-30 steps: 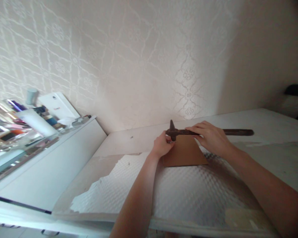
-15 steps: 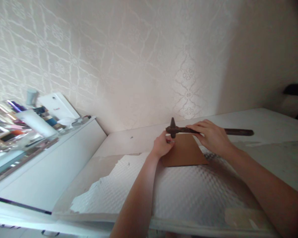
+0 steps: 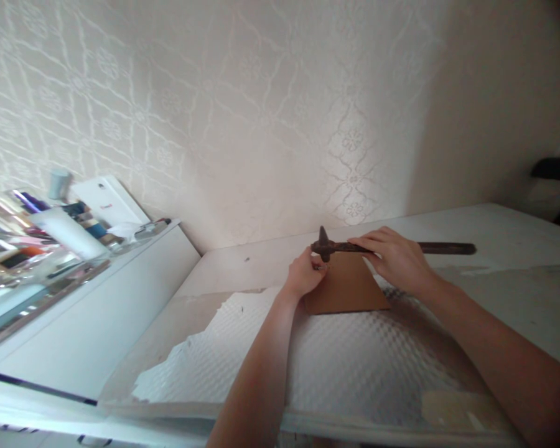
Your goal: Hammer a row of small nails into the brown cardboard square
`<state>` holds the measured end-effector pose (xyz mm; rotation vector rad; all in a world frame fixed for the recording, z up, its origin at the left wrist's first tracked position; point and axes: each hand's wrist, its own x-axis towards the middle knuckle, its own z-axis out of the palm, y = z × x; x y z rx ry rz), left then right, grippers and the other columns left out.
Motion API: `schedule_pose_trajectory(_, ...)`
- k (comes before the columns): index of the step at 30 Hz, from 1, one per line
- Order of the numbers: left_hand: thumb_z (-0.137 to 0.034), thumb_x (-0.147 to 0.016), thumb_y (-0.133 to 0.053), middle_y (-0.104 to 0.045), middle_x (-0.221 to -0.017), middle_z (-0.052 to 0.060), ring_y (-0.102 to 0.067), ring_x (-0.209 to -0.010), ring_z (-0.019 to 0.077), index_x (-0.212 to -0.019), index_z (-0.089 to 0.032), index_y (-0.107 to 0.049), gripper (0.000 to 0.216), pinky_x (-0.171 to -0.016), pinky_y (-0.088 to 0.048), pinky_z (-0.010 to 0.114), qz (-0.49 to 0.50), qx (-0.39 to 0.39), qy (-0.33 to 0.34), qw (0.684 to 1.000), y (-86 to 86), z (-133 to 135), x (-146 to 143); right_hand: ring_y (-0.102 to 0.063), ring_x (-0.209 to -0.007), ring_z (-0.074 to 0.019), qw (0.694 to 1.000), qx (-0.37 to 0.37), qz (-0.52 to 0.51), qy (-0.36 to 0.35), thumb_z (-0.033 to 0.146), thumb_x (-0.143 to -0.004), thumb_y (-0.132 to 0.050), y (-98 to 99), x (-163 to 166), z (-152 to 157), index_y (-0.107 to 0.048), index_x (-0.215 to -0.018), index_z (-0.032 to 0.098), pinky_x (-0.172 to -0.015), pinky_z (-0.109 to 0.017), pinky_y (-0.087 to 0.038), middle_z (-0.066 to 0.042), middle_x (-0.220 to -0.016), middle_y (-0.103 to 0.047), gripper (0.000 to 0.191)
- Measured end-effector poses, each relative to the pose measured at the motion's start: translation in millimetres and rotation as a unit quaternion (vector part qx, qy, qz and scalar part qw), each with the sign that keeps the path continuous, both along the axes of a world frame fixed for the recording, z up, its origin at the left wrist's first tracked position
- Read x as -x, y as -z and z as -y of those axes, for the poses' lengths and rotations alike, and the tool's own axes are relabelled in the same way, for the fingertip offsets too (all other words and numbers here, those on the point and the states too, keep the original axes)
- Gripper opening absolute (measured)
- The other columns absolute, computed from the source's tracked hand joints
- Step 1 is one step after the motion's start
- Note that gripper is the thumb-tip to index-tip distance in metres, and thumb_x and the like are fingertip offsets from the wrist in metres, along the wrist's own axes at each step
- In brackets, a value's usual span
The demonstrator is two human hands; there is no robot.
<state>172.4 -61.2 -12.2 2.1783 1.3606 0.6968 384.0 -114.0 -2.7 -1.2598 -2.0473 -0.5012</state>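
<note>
- Patterned wall (image 3: 261,124) spans my upper frame.
- Right of centre, my right hand (image 3: 396,256) wraps its fingers round the hammer (image 3: 343,247).
- My left hand (image 3: 303,274), fingers curled, overlaps the brown board (image 3: 350,289), lower centre; its hold I can't tell.

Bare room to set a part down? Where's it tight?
Right: tabletop bordered by hammer handle, wall and right forearm. Left: textured sheet between left forearm and white cabinet, bar a speck. Tight: around the brown board, with left hand, right hand and hammer head; cabinet top, packed with small items.
</note>
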Motion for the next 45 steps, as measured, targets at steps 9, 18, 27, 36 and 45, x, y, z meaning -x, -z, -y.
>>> schedule_pose_trajectory(9, -0.016, -0.072, -0.059, -0.070, -0.090, 0.002, -0.065, -0.087, 0.0195, -0.101, -0.020, -0.052, 0.030, -0.082, -0.048, 0.032, 0.002, -0.002, 0.002, 1.000, -1.0, 1.6, -1.0, -0.058, -0.089, -0.0216, 1.000, -0.010, 0.006, -0.004, 0.010, -0.083, -0.052, 0.3, -1.7, -0.8, -0.068, -0.108, 0.020, -0.069, -0.031, -0.047, -0.007, -0.096, -0.068, 0.032)
schedule_pose_trajectory(18, -0.015, -0.071, -0.060, -0.070, -0.089, 0.001, -0.065, -0.086, 0.0190, -0.103, -0.021, -0.052, 0.034, -0.082, -0.049, 0.032, 0.003, 0.003, 0.002, 1.000, -0.5, 0.1, -0.6, -0.058, -0.087, -0.0208, 1.000, -0.002, -0.009, -0.003, 0.008, -0.081, -0.052, -0.2, 0.0, 0.6, -0.069, -0.107, 0.023, -0.069, -0.030, -0.048, -0.005, -0.094, -0.068, 0.034)
schedule_pose_trajectory(27, -0.012, -0.070, -0.062, -0.070, -0.087, 0.000, -0.064, -0.088, 0.0186, -0.105, -0.022, -0.052, 0.038, -0.086, -0.048, 0.034, 0.018, 0.025, 0.005, 1.000, -2.3, 0.8, 0.3, -0.058, -0.087, -0.0204, 1.000, -0.005, -0.015, 0.013, 0.010, -0.084, -0.050, 0.2, -1.1, 0.7, -0.069, -0.105, 0.021, -0.068, -0.029, -0.047, -0.005, -0.096, -0.068, 0.030)
schedule_pose_trajectory(36, -0.007, -0.068, -0.059, -0.069, -0.085, 0.003, -0.064, -0.082, 0.0169, -0.106, -0.017, -0.051, 0.040, -0.079, -0.049, 0.030, 0.062, 0.056, 0.047, 0.995, 2.5, -5.9, 3.9, -0.058, -0.088, -0.0210, 1.000, 0.010, -0.022, 0.007, 0.009, -0.082, -0.051, -0.2, 0.6, 1.0, -0.070, -0.105, 0.021, -0.068, -0.030, -0.047, -0.006, -0.095, -0.069, 0.032)
schedule_pose_trajectory(45, -0.007, -0.067, -0.060, -0.067, -0.081, 0.002, -0.063, -0.079, 0.0168, -0.108, -0.018, -0.051, 0.043, -0.078, -0.048, 0.030, 0.067, 0.066, 0.046, 0.995, 0.8, -5.2, 3.8, -0.058, -0.087, -0.0207, 1.000, 0.010, -0.015, 0.012, 0.009, -0.082, -0.051, -1.5, 0.3, 1.5, -0.070, -0.104, 0.019, -0.068, -0.029, -0.047, -0.006, -0.093, -0.069, 0.031)
